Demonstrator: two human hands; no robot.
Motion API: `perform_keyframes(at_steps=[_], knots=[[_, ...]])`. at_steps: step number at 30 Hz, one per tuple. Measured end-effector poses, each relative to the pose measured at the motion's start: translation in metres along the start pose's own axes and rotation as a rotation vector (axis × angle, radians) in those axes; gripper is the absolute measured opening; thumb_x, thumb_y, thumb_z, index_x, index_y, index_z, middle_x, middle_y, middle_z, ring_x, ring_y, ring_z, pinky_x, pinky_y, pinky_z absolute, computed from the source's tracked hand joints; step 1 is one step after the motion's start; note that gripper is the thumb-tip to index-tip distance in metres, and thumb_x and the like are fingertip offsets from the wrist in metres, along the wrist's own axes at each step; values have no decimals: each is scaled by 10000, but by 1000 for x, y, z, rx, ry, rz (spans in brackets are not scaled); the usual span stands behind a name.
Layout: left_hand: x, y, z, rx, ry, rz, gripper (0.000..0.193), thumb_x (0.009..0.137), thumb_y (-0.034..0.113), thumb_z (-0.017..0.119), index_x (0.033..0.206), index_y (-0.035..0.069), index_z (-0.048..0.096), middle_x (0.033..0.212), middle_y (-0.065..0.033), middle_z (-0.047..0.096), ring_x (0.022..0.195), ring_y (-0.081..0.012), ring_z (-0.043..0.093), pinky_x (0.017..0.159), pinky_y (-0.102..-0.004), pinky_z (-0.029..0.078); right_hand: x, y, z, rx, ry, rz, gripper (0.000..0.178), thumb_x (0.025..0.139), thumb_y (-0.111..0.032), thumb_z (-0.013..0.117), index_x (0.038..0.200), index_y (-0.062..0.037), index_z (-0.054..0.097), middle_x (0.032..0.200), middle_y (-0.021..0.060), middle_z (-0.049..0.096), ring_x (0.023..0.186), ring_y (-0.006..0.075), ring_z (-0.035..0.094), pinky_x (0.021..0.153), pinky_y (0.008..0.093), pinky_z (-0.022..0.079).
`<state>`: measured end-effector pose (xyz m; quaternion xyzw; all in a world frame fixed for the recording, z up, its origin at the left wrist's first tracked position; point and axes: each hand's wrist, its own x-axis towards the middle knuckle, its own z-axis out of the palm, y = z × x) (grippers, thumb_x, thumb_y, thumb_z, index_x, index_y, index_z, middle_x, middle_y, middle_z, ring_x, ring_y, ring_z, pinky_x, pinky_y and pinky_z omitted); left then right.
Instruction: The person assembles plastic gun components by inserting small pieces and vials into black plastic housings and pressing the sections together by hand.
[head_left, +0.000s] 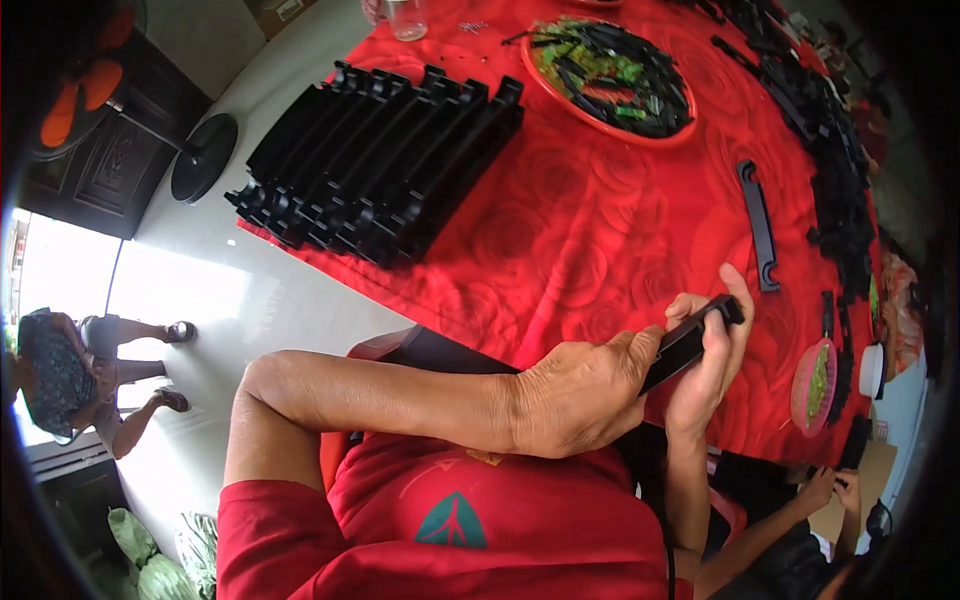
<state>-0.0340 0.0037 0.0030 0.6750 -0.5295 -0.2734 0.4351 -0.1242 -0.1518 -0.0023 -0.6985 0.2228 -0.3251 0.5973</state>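
Note:
A long, narrow black plastic piece (pixel 684 346) is held between my two hands, tilted up to the right above the table's front edge. My left hand (pixel 585 392) grips its lower part, fingers folded over it. Around its upper end curls my right hand (pixel 712 365), with a finger and thumb against the sides. Beyond my hands, a similar dark bar (pixel 760 228) with notched ends lies alone on the red cloth. Several of these black bars are stacked side by side in a block (pixel 375 165) near the table's left edge.
On the red flowered tablecloth (pixel 520 215) stands an orange-red tray (pixel 650 139) of small black and green pieces. A pink basket (pixel 801 393), a white bowl (pixel 872 370) and a glass jar (pixel 408 20) stand about. Other hands (pixel 832 488) work at lower right. A fan base (pixel 204 160) stands left.

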Motion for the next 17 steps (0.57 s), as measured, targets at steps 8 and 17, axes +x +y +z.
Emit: perform_keyframes(at_steps=[8,17], knots=[[-37,1,-111,337,512,-69,496,876,89,698,1316,2,489,797,-253,680,751,-458,717,640,-551,569,-3,20,-25,-59,-35,82,442,1098,-255,540,1490,-50,541,1058,59,696,832,80,590,677,221,462],[-98,-76,-255,950,728,-557,461,1020,255,633,1415,21,593,1298,-240,666,1233,-365,661,1048,-458,495,12,19,-38,-247,-231,-11,371,1063,-159,626,1414,-39,621,1030,17,688,845,57,582,687,206,468]])
